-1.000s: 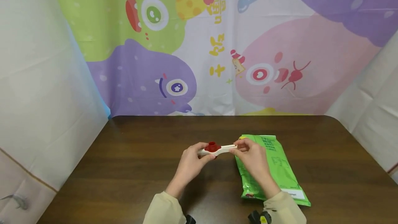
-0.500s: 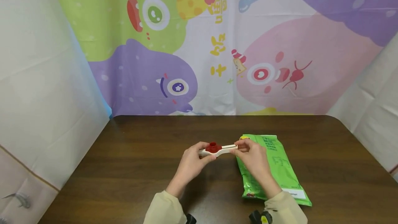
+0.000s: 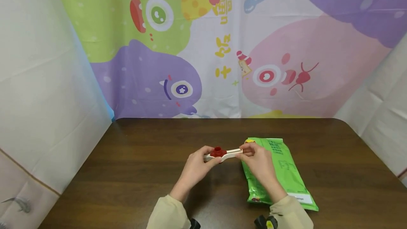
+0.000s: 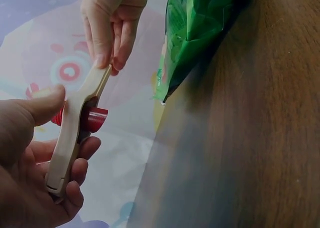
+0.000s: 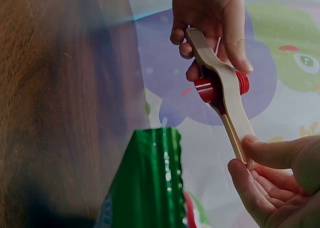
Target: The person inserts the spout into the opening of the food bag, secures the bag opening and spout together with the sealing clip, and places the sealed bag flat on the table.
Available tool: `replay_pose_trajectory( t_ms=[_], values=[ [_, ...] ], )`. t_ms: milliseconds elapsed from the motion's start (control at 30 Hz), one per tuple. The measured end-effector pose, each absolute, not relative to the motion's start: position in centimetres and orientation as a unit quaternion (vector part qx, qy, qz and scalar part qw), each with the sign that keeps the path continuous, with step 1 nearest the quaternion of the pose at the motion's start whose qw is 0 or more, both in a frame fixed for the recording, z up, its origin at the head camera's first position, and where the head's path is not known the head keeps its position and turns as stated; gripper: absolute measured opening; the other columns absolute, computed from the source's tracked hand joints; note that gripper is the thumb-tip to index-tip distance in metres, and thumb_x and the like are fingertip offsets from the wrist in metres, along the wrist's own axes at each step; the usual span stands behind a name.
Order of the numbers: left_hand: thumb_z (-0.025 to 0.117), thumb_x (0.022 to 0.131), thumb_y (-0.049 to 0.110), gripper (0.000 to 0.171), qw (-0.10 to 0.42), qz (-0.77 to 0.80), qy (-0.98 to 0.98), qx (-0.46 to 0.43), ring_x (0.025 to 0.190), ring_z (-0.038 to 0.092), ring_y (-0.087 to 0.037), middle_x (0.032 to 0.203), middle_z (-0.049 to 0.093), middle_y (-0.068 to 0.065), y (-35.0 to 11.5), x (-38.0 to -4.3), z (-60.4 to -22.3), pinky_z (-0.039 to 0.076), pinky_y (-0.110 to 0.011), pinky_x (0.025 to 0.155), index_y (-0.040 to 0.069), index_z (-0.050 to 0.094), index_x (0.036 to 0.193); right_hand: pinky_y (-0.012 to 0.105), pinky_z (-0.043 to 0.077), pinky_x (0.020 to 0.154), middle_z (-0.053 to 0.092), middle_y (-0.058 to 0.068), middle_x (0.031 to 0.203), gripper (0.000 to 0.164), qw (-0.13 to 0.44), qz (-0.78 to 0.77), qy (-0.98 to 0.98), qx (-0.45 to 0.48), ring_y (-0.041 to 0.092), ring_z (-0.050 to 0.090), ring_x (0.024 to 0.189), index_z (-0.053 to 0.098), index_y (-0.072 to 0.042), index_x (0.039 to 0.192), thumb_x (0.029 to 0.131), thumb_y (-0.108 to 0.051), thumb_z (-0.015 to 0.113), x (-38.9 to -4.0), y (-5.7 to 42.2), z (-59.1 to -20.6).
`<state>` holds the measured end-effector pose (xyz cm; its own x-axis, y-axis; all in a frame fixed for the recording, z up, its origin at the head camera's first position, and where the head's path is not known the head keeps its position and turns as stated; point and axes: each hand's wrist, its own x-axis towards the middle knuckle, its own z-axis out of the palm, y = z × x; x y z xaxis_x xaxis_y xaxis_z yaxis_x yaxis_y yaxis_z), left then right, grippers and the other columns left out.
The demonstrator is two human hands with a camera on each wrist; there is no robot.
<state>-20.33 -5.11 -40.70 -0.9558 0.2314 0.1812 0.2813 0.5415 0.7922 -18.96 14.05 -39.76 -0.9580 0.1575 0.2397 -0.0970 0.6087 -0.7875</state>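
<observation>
A cream-white bag clip (image 3: 231,153) with a red pour spout (image 3: 217,151) is held above the table between both hands. My left hand (image 3: 194,168) grips the end that has the spout, thumb on the near side and fingers on the far side. At the other end, my right hand (image 3: 259,163) pinches the slim tip of the clip between thumb and fingers. In the left wrist view the two bars of the clip (image 4: 71,130) lie close together, and the red spout (image 4: 96,119) sticks out sideways. Part of the clip's left end is hidden by the left hand.
A green plastic bag (image 3: 284,170) with dark print and a white label lies on the brown wooden table (image 3: 136,172), beneath and right of the right hand. Behind the table hangs a cartoon-printed cloth (image 3: 219,98); pale cloths hang on both sides.
The clip has tilted very slightly, and the spout's top sits a little lower in the head view. Both hands keep the same hold; the green bag stays in place.
</observation>
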Motion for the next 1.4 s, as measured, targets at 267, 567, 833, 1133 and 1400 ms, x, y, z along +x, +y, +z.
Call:
replay_pose_trajectory(
  t_ms=[267,567,833,1133,1400],
  values=[
    [0.065,0.083,0.033,0.027,0.043,-0.444,-0.884,-0.14,0.081,0.061,-0.015,0.093,0.068,-0.001,-5.08,-20.25,-40.59,0.046,-0.03,0.069,0.012,0.065,0.1,0.029,0.051,0.063,0.069,0.009,0.083,0.024,0.145,0.439,-0.886,-0.014,0.017,0.067,0.073,0.067,-0.005,0.09,0.071,-0.016,0.077,-18.77,14.02,-39.54],
    [0.066,0.082,0.034,0.026,0.049,-0.426,-0.891,-0.151,0.075,0.059,-0.012,0.087,0.068,0.001,-5.24,-20.1,-40.52,0.045,-0.027,0.066,0.013,0.066,0.097,0.027,0.05,0.062,0.07,0.007,0.082,0.023,0.133,0.447,-0.885,-0.013,0.016,0.067,0.073,0.066,-0.006,0.088,0.07,-0.014,0.078,-18.7,13.83,-39.43],
    [0.062,0.084,0.032,0.026,0.054,-0.401,-0.899,-0.169,0.076,0.059,-0.012,0.087,0.067,0.001,-5.1,-20.02,-40.45,0.045,-0.027,0.067,0.014,0.065,0.102,0.027,0.05,0.062,0.07,0.008,0.081,0.022,0.133,0.455,-0.881,-0.012,0.017,0.067,0.073,0.067,-0.005,0.087,0.069,-0.013,0.078,-18.6,13.71,-39.3],
    [0.061,0.085,0.034,0.024,0.062,-0.402,-0.9,-0.156,0.076,0.06,-0.013,0.09,0.067,0.002,-4.82,-20.15,-40.56,0.046,-0.028,0.067,0.015,0.065,0.1,0.027,0.051,0.063,0.07,0.007,0.082,0.023,0.126,0.451,-0.884,-0.013,0.016,0.067,0.073,0.066,-0.006,0.088,0.07,-0.015,0.077,-18.62,13.69,-39.31],
    [0.059,0.086,0.035,0.026,0.046,-0.396,-0.907,-0.136,0.076,0.059,-0.014,0.094,0.067,0.0,-4.71,-20.03,-40.88,0.046,-0.031,0.068,0.015,0.065,0.102,0.028,0.05,0.062,0.069,0.008,0.084,0.023,0.102,0.449,-0.888,-0.02,0.017,0.067,0.075,0.064,-0.007,0.089,0.071,-0.016,0.076,-18.46,13.53,-39.22]
  ],
)
